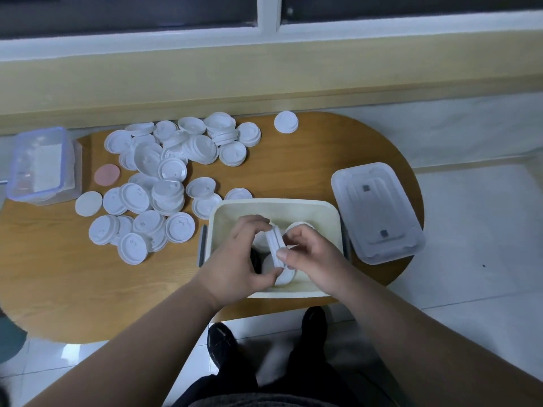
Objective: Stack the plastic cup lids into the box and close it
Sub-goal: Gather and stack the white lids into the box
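Observation:
An open cream box (pixel 329 212) sits at the table's near edge. Over it, my left hand (pixel 238 259) and my right hand (pixel 311 259) both grip a small stack of white cup lids (pixel 274 245) held on edge between them. More white lids (pixel 299 226) lie inside the box, partly hidden by my hands. A large pile of loose white lids (pixel 164 177) is spread over the table to the left. The box's clear cover (pixel 376 212) lies flat to the right of the box.
The wooden table (pixel 73 283) has rounded ends. A clear blue-rimmed container (pixel 41 165) stands at the far left, a pink disc (pixel 107 174) beside it. One single lid (pixel 286 121) lies at the back. My feet (pixel 223 345) are on the tiled floor below.

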